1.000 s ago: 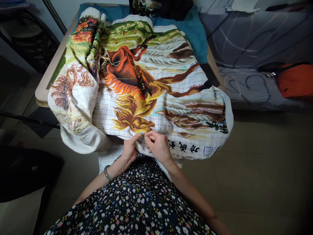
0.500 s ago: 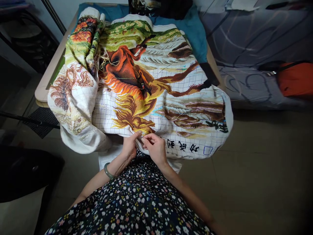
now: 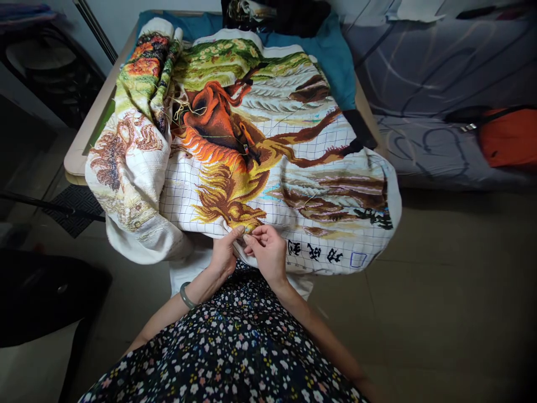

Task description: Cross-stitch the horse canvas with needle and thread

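A big white cloth [image 3: 308, 159] is spread over a table [image 3: 79, 148], and its near edge hangs by the person's lap. It has thin blue squares and a red, brown and yellow horse [image 3: 239, 176]. The left side is folded over, with messy threads. The left hand [image 3: 224, 256] pinches the edge by the horse's head. The right hand's [image 3: 268, 256] fingertips press together; anything between them is too small to see.
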`<state>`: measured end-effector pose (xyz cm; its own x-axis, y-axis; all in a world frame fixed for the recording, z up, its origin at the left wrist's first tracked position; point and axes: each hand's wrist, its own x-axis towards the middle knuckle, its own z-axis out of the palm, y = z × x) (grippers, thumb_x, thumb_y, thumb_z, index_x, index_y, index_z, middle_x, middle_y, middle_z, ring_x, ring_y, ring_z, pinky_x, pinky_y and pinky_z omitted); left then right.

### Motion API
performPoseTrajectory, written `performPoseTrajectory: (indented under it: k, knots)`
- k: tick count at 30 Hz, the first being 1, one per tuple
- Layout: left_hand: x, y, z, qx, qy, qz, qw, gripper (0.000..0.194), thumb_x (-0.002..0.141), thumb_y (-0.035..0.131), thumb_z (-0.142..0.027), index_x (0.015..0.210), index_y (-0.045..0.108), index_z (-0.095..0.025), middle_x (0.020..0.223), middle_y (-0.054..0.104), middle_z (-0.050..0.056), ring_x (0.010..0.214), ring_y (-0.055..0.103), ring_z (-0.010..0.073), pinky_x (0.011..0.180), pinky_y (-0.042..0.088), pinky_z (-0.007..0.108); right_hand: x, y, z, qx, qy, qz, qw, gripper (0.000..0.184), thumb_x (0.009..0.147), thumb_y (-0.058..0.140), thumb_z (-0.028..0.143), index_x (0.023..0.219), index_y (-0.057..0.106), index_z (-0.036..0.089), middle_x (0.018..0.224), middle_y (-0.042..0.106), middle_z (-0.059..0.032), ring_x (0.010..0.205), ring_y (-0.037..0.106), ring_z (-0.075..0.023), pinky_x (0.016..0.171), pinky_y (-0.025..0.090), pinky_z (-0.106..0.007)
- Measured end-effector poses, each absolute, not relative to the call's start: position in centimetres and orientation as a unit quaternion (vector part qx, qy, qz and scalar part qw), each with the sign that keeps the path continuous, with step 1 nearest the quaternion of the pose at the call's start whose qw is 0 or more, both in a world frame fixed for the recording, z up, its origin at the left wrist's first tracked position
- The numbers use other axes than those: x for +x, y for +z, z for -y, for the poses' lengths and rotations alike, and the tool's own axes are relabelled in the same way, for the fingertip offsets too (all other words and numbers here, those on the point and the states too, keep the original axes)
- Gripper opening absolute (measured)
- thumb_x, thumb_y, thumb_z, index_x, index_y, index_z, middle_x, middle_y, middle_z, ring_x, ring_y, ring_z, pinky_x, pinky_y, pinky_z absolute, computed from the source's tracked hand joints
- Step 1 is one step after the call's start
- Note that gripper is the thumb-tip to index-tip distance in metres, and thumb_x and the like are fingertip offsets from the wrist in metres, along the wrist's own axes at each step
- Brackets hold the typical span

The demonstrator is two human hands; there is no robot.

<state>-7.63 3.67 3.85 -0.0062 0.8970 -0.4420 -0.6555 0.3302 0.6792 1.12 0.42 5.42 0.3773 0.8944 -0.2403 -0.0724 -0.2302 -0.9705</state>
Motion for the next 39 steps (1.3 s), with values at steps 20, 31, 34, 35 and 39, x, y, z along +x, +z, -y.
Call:
performPoseTrajectory:
  k: [20, 31, 34, 35, 39]
  knots:
    - [-7.8, 3.6, -3.5, 0.082, 0.546, -0.413, 0.724, 0.055, 0.056, 0.087, -0.021, 0.107, 0.069, -0.017, 0.097, 0.075, 0.006, 0.104, 0.068, 0.0247, 0.1, 0.046, 0.038, 2.1, 5.9, -1.8, -0.621, 0.434, 0.441, 0.481, 0.022, 0.084, 0.06, 0.038, 0.095, 0.06, 0.019, 0.066, 0.064, 0.0022, 0.051, 0.064, -0.0131, 0.047, 0.052, -0.022]
    - [-7.8, 3.3, -3.5, 0.094, 0.561, -0.406, 0.715, 0.07, 0.061, 0.086, -0.018, 0.127, 0.063, -0.022, 0.119, 0.073, 0.007, 0.125, 0.06, 0.028, 0.113, 0.041, 0.042, 7.0, 9.8, -3.6, -0.481, 0.478, 0.327, 0.658, 0.028, 0.089, 0.063, 0.048, 0.09, 0.048, 0.025, 0.067, 0.06, 0.0079, 0.039, 0.05, -0.0067, 0.042, 0.046, -0.021]
    - [-7.7, 3.4, -3.5, 0.093, 0.564, -0.412, 0.709, 0.073, 0.061, 0.087, -0.017, 0.13, 0.061, -0.023, 0.124, 0.071, 0.007, 0.128, 0.059, 0.0282, 0.114, 0.04, 0.042, 7.9, 10.6, -3.6, -0.424, 0.472, 0.309, 0.708, 0.032, 0.084, 0.07, 0.048, 0.083, 0.048, 0.025, 0.055, 0.047, 0.0124, 0.038, 0.038, -0.0046, 0.055, 0.054, -0.024]
    - [-7.7, 3.4, -3.5, 0.092, 0.563, -0.412, 0.71, 0.074, 0.061, 0.087, -0.017, 0.13, 0.061, -0.023, 0.124, 0.071, 0.007, 0.128, 0.059, 0.0283, 0.114, 0.04, 0.042, 7.8, 10.5, -3.4, -0.427, 0.462, 0.313, 0.711, 0.032, 0.083, 0.071, 0.048, 0.081, 0.049, 0.025, 0.054, 0.045, 0.0128, 0.038, 0.034, -0.0044, 0.059, 0.056, -0.025]
    - [-7.8, 3.4, -3.5, 0.09, 0.556, -0.406, 0.72, 0.072, 0.061, 0.086, -0.017, 0.129, 0.061, -0.022, 0.122, 0.072, 0.008, 0.124, 0.061, 0.0286, 0.112, 0.042, 0.043, 6.3, 8.9, -1.9, -0.502, 0.479, 0.357, 0.625, 0.029, 0.088, 0.067, 0.047, 0.078, 0.053, 0.023, 0.045, 0.038, 0.0131, 0.036, 0.029, -0.005, 0.059, 0.055, -0.026]
